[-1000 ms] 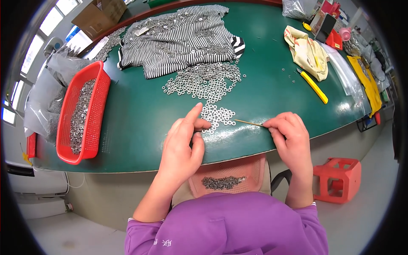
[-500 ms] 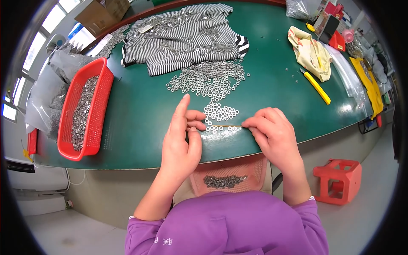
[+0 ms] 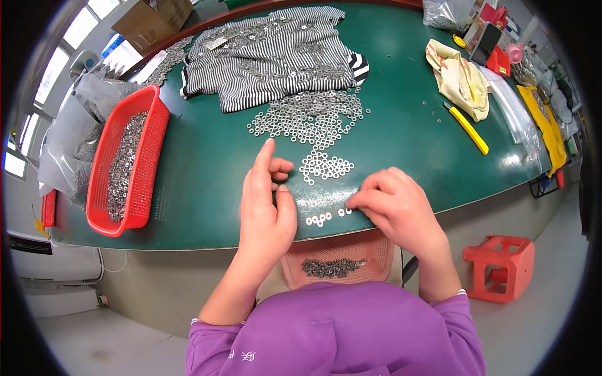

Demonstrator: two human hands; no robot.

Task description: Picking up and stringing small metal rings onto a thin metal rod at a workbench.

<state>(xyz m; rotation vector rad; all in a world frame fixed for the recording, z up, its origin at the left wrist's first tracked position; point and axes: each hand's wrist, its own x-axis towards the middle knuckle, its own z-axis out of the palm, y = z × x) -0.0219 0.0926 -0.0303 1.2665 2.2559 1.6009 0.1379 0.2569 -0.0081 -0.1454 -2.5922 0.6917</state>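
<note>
On the green tabletop (image 3: pixel 207 207), several small metal rings like washers (image 3: pixel 320 219) lie in a short row near the front edge. My right hand (image 3: pixel 398 210) is closed in a pinch at the row's right end, fingertips by the last rings. What the pinch holds, if anything, is hidden; no stick shows there now. Left of the row, my left hand (image 3: pixel 266 210) stands on edge with fingers apart and nothing in it. Beyond both hands lies a small cluster of rings (image 3: pixel 326 165), and behind it a larger spread of rings (image 3: pixel 307 119).
A red plastic basket (image 3: pixel 160 125) holding metal parts stands at left. A striped cloth (image 3: pixel 251 97) strewn with parts lies at the back. At right are a yellow utility knife (image 3: pixel 469 130) and a cream cloth (image 3: pixel 461 81). Below the edge sits a pink basket (image 3: pixel 376 266).
A few rings moved from the cluster toward the front edge, with my right hand shifting slightly left and nearer. The thin stick seen between my hands no longer shows. My left hand barely moved.
</note>
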